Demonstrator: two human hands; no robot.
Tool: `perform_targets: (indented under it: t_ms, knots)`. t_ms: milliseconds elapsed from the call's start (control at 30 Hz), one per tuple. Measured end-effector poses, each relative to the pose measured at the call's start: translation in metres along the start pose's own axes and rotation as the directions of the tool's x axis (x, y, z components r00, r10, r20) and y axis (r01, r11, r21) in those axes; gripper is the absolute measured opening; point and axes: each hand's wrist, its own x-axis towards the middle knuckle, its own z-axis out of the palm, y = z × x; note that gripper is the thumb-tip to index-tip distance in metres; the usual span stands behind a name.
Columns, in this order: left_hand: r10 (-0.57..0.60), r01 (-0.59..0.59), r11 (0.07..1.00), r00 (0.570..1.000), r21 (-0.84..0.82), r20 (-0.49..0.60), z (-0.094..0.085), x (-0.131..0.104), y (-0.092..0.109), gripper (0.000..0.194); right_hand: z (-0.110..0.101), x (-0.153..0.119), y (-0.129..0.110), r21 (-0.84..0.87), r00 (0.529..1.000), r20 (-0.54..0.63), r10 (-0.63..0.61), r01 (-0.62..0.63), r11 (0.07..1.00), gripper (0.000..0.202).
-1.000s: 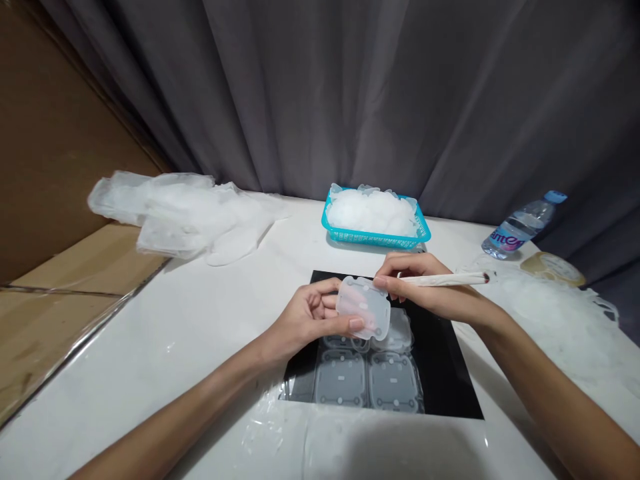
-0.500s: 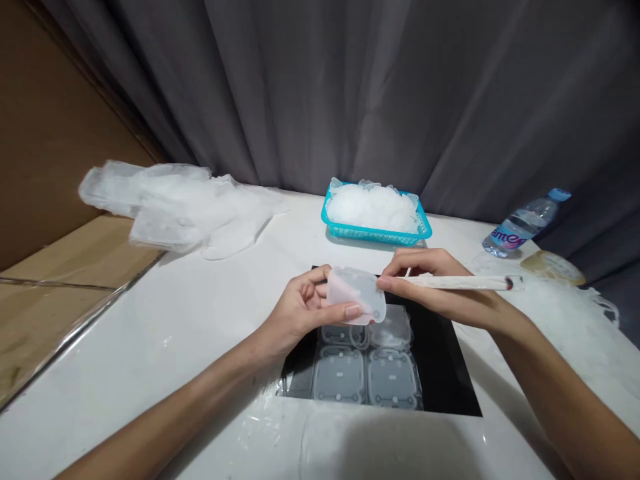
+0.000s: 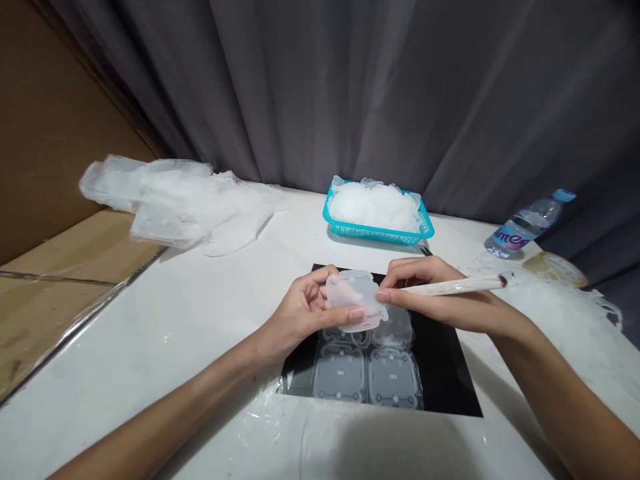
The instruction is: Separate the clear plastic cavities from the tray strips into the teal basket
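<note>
My left hand (image 3: 313,303) is closed on a translucent frosted plastic piece (image 3: 353,293), a thin rounded square with small notches along its edges. The thumb lies across its front. At the piece's right edge are the fingertips of my right hand (image 3: 425,283), which is closed around a slim white pen-like tool (image 3: 460,285). Its dark-tipped end points right; the other end is hidden by the fingers. Below the hands, a black mat (image 3: 445,373) carries similar rounded-square pieces (image 3: 340,377), grey against the mat, in rows. The left hand partly covers the upper ones.
A turquoise basket (image 3: 380,235) heaped with white translucent pieces stands at the back. Crumpled clear bags (image 3: 185,200) lie back left beside cardboard (image 3: 80,247). To the right are a water bottle (image 3: 525,227), a tape roll (image 3: 555,267) and a plastic bag (image 3: 575,327).
The plastic piece has turned and tilted in my left hand. My right hand has dipped slightly, and the white tool now slants more, its dark end upward.
</note>
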Motion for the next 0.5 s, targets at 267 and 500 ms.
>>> perform_targets:
  t_ms: [267,500]
  knots:
    - [0.014,-0.015,0.999,0.999,-0.049,-0.034,0.0014,-0.0003,0.0036,0.038,0.0024,0.0007,0.0024,0.044,0.999,-0.033,0.021,-0.019,0.999,0.024]
    - [0.010,-0.014,0.997,0.999,-0.075,-0.049,0.0043,-0.0020,0.0055,0.034,0.0031,0.0003,0.0057,0.029,0.999,-0.041,0.016,-0.015,0.999,0.025]
